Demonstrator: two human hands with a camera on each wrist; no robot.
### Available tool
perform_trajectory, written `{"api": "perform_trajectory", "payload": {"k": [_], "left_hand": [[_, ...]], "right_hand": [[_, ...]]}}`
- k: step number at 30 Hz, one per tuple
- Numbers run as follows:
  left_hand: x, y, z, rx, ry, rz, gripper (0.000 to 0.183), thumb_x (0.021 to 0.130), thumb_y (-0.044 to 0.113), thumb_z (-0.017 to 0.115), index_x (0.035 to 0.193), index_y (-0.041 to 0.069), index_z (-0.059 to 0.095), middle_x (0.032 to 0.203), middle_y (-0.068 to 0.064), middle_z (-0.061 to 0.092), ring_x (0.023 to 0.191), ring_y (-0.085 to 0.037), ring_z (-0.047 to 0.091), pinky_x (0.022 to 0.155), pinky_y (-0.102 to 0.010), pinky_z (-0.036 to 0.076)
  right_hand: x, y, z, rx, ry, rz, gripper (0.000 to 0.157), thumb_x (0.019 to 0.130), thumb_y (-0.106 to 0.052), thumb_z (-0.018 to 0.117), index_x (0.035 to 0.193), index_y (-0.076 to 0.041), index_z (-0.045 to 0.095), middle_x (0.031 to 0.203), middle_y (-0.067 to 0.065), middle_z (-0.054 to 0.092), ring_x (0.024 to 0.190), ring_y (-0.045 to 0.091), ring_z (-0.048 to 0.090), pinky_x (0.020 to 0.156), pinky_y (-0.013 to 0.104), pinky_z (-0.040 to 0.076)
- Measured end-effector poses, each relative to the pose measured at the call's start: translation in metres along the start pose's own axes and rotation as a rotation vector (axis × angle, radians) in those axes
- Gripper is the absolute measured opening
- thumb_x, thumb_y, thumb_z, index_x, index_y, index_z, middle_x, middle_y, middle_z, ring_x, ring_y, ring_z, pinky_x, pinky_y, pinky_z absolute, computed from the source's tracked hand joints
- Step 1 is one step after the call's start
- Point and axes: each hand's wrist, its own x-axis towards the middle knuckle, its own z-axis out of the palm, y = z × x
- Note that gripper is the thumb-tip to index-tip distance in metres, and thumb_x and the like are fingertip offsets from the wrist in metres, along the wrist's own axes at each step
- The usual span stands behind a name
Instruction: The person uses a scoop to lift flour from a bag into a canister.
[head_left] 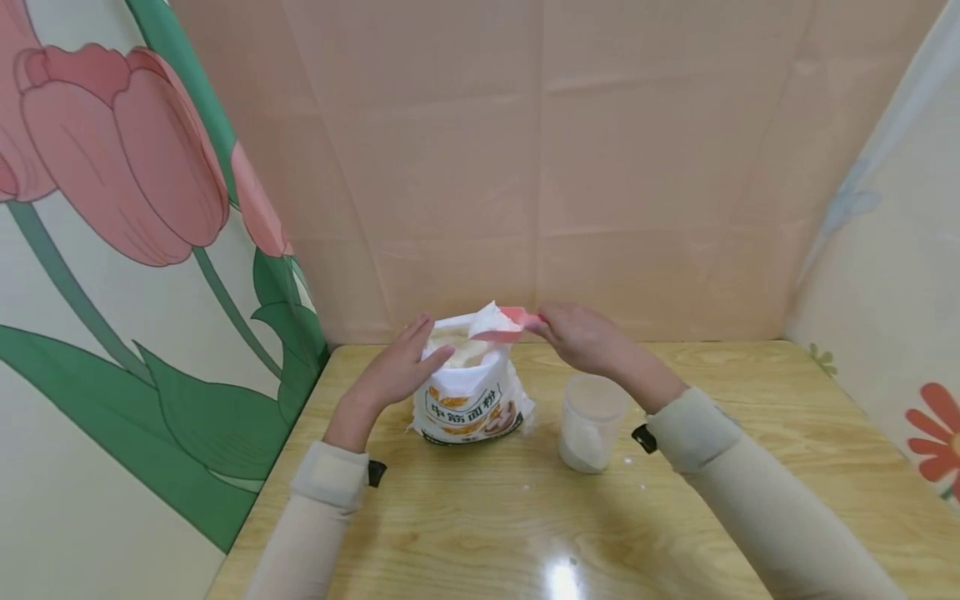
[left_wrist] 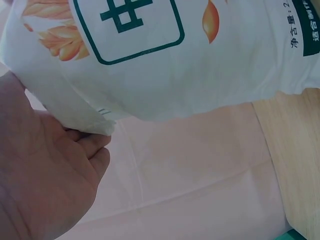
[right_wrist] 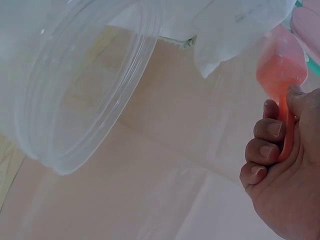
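A white flour bag [head_left: 471, 408] with green lettering stands on the table, its top folded open and flour inside. My left hand [head_left: 397, 367] holds the bag's left rim, the thumb lying over the opening. In the left wrist view, the left hand's fingers [left_wrist: 95, 147] bend round the bag's edge. My right hand [head_left: 585, 335] grips the handle of a pink scoop [head_left: 512, 333], heaped with white flour, above the bag's right rim. The right wrist view shows the fingers curled round the scoop's handle. Below the right hand is a clear plastic container [head_left: 588, 425] with some flour in it.
The wooden table [head_left: 465, 517] has a few white specks near the container. A pinkish cloth backdrop [head_left: 540, 167] rises behind the table. Flower-printed panels [head_left: 112, 150] stand along the left and right sides.
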Motion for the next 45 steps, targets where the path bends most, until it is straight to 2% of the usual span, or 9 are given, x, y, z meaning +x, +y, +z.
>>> {"api": "perform_trajectory", "payload": {"k": [6, 14, 23, 32, 40, 45], "left_hand": [[-0.001, -0.001, 0.000, -0.004, 0.008, 0.009, 0.086, 0.102, 0.066, 0.036, 0.162, 0.008, 0.018, 0.170, -0.009, 0.010, 0.157, -0.024, 0.007, 0.126, -0.048, 0.013], [-0.001, -0.002, 0.001, -0.011, 0.012, 0.009, 0.083, 0.103, 0.063, 0.039, 0.162, 0.007, 0.020, 0.170, -0.009, 0.011, 0.157, -0.025, 0.007, 0.125, -0.050, 0.013], [0.002, -0.006, 0.002, -0.005, 0.006, 0.025, 0.093, 0.100, 0.072, 0.032, 0.162, 0.006, 0.018, 0.170, -0.008, 0.010, 0.157, -0.024, 0.007, 0.125, -0.049, 0.015], [0.002, -0.004, 0.003, -0.015, 0.005, 0.020, 0.086, 0.103, 0.065, 0.036, 0.162, 0.005, 0.018, 0.170, -0.008, 0.010, 0.157, -0.025, 0.007, 0.126, -0.048, 0.013], [0.001, -0.003, 0.002, -0.020, 0.000, 0.016, 0.087, 0.102, 0.066, 0.036, 0.162, 0.005, 0.017, 0.170, -0.010, 0.011, 0.157, -0.025, 0.007, 0.125, -0.050, 0.014], [0.001, -0.002, 0.002, -0.030, -0.006, 0.004, 0.086, 0.102, 0.066, 0.037, 0.162, 0.007, 0.017, 0.171, -0.007, 0.009, 0.157, -0.024, 0.006, 0.126, -0.049, 0.013]], "right_hand": [[-0.008, 0.003, -0.005, 0.001, 0.015, 0.014, 0.039, 0.109, -0.041, 0.043, 0.088, -0.010, 0.052, 0.073, 0.003, 0.047, 0.072, 0.022, 0.049, 0.068, 0.038, 0.042], [-0.021, 0.009, -0.011, 0.003, 0.033, 0.035, 0.040, 0.109, -0.042, 0.042, 0.090, -0.010, 0.054, 0.076, 0.003, 0.050, 0.075, 0.022, 0.050, 0.069, 0.039, 0.042], [-0.040, 0.019, -0.015, 0.004, 0.074, 0.013, 0.034, 0.109, -0.035, 0.046, 0.089, -0.009, 0.055, 0.075, 0.002, 0.049, 0.072, 0.020, 0.047, 0.068, 0.037, 0.040], [-0.058, 0.030, -0.016, 0.013, 0.077, 0.035, 0.035, 0.108, -0.037, 0.046, 0.088, -0.010, 0.055, 0.074, 0.001, 0.048, 0.070, 0.018, 0.046, 0.066, 0.035, 0.039], [-0.074, 0.039, -0.011, 0.001, 0.105, 0.010, 0.032, 0.108, -0.035, 0.048, 0.089, -0.011, 0.056, 0.073, -0.001, 0.047, 0.069, 0.017, 0.045, 0.066, 0.033, 0.039], [-0.083, 0.043, -0.008, -0.006, 0.098, 0.026, 0.032, 0.108, -0.036, 0.049, 0.088, -0.011, 0.055, 0.073, -0.001, 0.046, 0.070, 0.017, 0.045, 0.066, 0.033, 0.039]]}}
